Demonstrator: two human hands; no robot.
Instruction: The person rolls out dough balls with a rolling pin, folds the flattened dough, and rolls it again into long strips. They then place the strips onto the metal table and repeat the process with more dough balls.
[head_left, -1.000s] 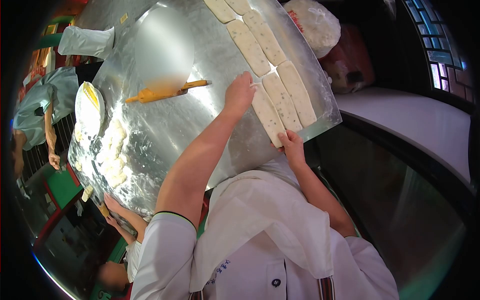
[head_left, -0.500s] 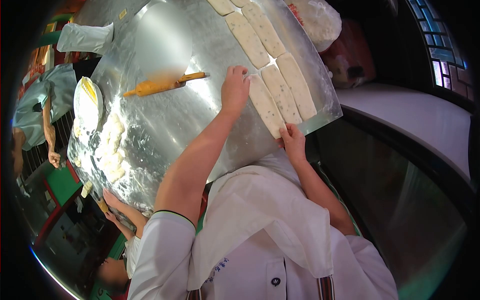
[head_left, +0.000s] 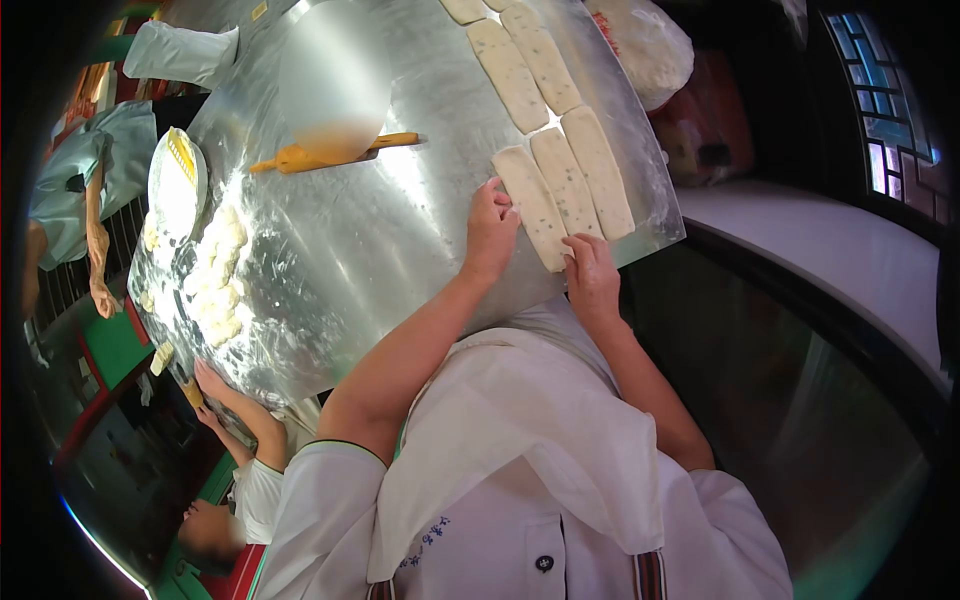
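A long flat dough strip (head_left: 530,208) with dark specks lies on the metal table, the leftmost of three in the near row. My left hand (head_left: 492,232) is beside its left edge, fingers slightly bent and apart, fingertips close to or touching the dough. At the strip's near end, the thumb and fingers of my right hand (head_left: 594,278) pinch its right corner. The middle strip (head_left: 566,180) and the right strip (head_left: 598,170) lie close alongside. Farther up are more strips, including a long one (head_left: 508,78).
A rolling pin (head_left: 318,157) lies on the metal table (head_left: 430,240). To the left are floury dough lumps (head_left: 222,275) and a white oval plate (head_left: 178,205). A full plastic bag (head_left: 645,50) stands beyond the right edge. A co-worker's hands (head_left: 212,385) hold a roller at lower left; another person stands farther left.
My left hand has slid from the strip's far end down along its left edge. My right hand has shifted slightly up at the near end. The view has turned slightly.
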